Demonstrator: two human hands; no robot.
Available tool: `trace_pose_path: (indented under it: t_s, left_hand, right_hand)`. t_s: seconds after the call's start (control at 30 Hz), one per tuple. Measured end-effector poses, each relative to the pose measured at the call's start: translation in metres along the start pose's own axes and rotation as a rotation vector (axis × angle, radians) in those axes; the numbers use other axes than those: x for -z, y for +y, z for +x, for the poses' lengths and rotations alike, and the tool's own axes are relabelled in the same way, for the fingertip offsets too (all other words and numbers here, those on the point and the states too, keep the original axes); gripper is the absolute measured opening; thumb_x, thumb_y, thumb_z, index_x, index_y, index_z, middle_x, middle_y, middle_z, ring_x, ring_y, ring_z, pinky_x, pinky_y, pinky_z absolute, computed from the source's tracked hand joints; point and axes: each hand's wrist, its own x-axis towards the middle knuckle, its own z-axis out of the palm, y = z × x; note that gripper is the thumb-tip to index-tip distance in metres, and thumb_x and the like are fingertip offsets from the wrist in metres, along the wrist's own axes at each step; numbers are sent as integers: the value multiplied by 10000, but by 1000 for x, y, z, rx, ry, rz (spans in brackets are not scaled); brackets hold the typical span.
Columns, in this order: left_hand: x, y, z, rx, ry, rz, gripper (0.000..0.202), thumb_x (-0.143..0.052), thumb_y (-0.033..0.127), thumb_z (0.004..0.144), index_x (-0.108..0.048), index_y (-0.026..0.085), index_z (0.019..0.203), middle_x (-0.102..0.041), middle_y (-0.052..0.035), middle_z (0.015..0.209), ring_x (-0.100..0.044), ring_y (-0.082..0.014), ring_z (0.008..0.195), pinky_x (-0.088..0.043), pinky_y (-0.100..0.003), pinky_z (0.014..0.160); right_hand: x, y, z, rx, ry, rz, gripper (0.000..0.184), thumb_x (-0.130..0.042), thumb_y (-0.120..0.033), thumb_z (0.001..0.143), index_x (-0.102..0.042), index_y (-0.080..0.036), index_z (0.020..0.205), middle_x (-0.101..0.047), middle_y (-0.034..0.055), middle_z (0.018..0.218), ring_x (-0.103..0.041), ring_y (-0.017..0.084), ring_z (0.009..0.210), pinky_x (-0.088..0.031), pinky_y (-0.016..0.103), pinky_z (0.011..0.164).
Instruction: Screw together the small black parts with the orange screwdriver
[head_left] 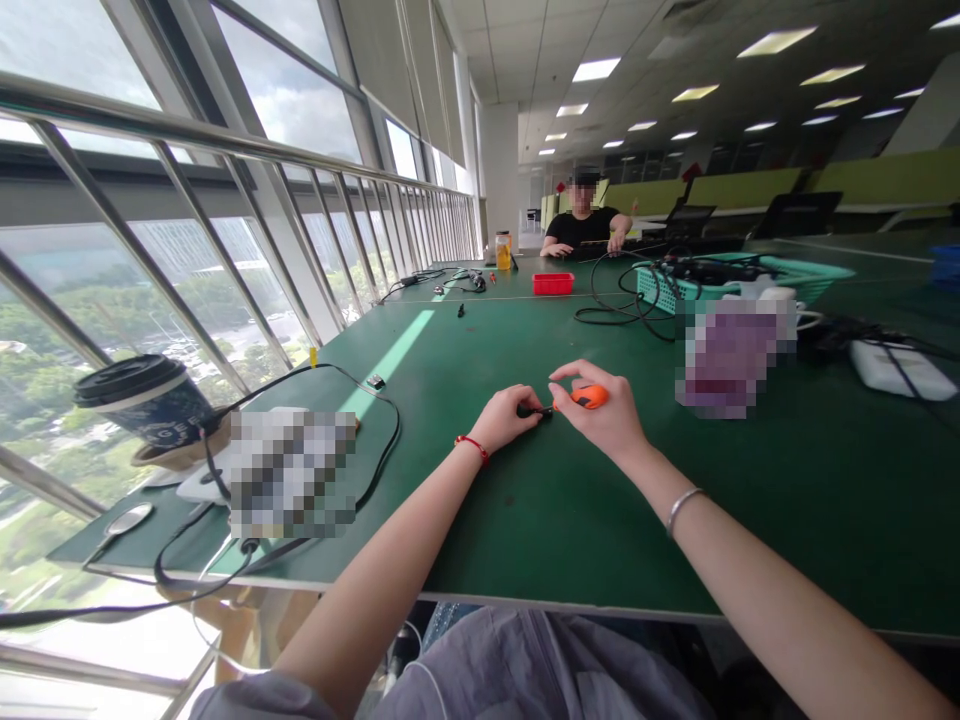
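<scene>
My left hand (508,418), with a red string bracelet at its wrist, rests low over the green table (465,520). Its fingers pinch a small black part (534,411), mostly covered by the fingertips; its exact kind does not show. From the other side, my right hand (606,408) is closed around a screwdriver (589,397) with an orange and black handle. The screwdriver's tip end points left at the black part, and I cannot tell whether they touch. A silver bangle is on my right wrist.
A coffee cup (142,405), a black cable (394,440) and a blurred item (292,475) lie left. A red box (553,284) and an orange jar (503,252) stand farther back. A teal basket (817,275) of cables is right. Across the table sits a person (581,230).
</scene>
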Motion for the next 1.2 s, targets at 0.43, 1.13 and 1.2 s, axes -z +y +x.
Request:
trace_pose_path:
  t_s: [0.43, 1.13, 1.2]
  left_hand:
    - [-2, -3, 1, -2, 22, -20, 51, -614, 187, 733, -585, 149, 714, -621, -11, 750, -559, -129, 704, -460, -252, 687]
    - [-2, -5, 2, 14, 0, -1, 36, -623, 185, 731, -611, 155, 748, -639, -15, 780, -580, -136, 735, -470, -258, 712]
    - [-1, -4, 2, 19, -7, 0, 39, -625, 182, 730, -617, 155, 756, -644, -18, 792, -587, -138, 742, -474, -259, 716]
  right_hand:
    - [-1, 3, 1, 85, 99, -68, 380, -594, -390, 758, -569, -214, 1093, -629, -9, 720, -591, 152, 629, -410, 250, 586]
    - [-1, 4, 3, 36, 187, 23, 517, -623, -375, 714, -502, -210, 1188, -612, 18, 837, -586, 159, 679, -461, 281, 626]
    - [0, 3, 3, -11, 173, -28, 479, -624, -423, 722, -532, -211, 1141, -566, -25, 677, -549, 153, 600, -434, 274, 598]
